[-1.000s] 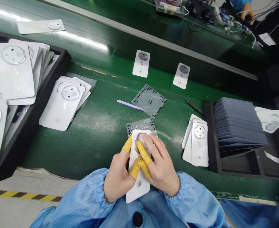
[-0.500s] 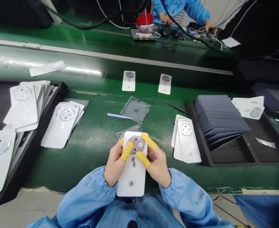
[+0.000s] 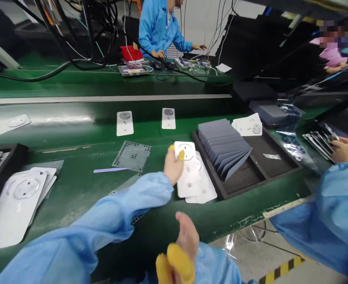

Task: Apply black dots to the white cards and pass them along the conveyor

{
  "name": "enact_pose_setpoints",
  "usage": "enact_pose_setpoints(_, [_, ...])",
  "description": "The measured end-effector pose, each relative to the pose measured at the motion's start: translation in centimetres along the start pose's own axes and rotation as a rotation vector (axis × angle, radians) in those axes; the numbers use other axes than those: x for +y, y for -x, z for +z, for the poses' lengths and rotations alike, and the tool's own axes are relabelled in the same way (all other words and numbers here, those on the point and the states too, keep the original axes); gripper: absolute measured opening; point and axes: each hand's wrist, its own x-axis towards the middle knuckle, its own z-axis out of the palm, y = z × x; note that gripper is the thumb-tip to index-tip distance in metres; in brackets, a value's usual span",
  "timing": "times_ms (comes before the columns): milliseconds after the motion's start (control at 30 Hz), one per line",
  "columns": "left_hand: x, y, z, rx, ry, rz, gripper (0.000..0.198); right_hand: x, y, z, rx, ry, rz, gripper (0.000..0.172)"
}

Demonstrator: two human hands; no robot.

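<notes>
My left hand [image 3: 174,165] reaches to the right and grips a white phone-sized panel [image 3: 186,185] by its upper end. A yellow-covered finger lies across the panel's round camera area. Under and beside it are other white panels [image 3: 206,187] in a small pile, against the black tray; whether the held panel rests on them I cannot tell. My right hand [image 3: 182,248] is low in front of me, somewhat blurred, with yellow finger covers and nothing visible in it. Its fingers are partly spread. Left of my left hand lie a purple stick tool [image 3: 110,170] and a clear sheet with small dark parts [image 3: 132,155].
The black tray [image 3: 261,179] at right holds grey cards [image 3: 221,138] and white panels. More white panels [image 3: 23,201] lie at left beside another tray [image 3: 20,152]. Two panels stand farther back. A co-worker's hand [image 3: 347,150] is at far right; another person works across the bench.
My left hand has carried the panel from in front of me to the pile at right. My right hand has let go and dropped lower. The view has turned right.
</notes>
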Motion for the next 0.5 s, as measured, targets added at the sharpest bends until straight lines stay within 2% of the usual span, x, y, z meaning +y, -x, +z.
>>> enact_pose_setpoints(67, [-0.5, -0.3, 3.3, 0.005, -0.028, -0.012, 0.042, 0.2, 0.8, -0.3, 0.018, -0.055, -0.007, 0.078])
enact_pose_setpoints(133, [-1.0, -0.3, 4.7, -0.014, -0.068, 0.009, 0.056, 0.2, 0.5, -0.4, 0.046, -0.110, 0.045, 0.076])
enact_pose_setpoints(233, [-0.7, -2.3, 4.2, -0.062, -0.127, 0.094, 0.073, -0.1, -1.0, -0.2, 0.074, -0.155, 0.193, 0.068])
enact_pose_setpoints(300, [0.3, -5.6, 3.2, -0.071, -0.167, 0.146, 0.078, -0.2, -2.1, 0.4, 0.108, -0.154, 0.219, 0.060])
enact_pose_setpoints(400, [2.4, -11.6, 2.5, -0.009, -0.233, 0.134, 0.070, 0.4, -3.4, 2.0, 0.162, -0.160, 0.121, 0.054])
enact_pose_setpoints(500, [4.2, -15.5, 1.8, 0.103, -0.298, 0.035, 0.052, 1.9, -3.2, 3.1, 0.083, -0.251, 0.072, 0.059])
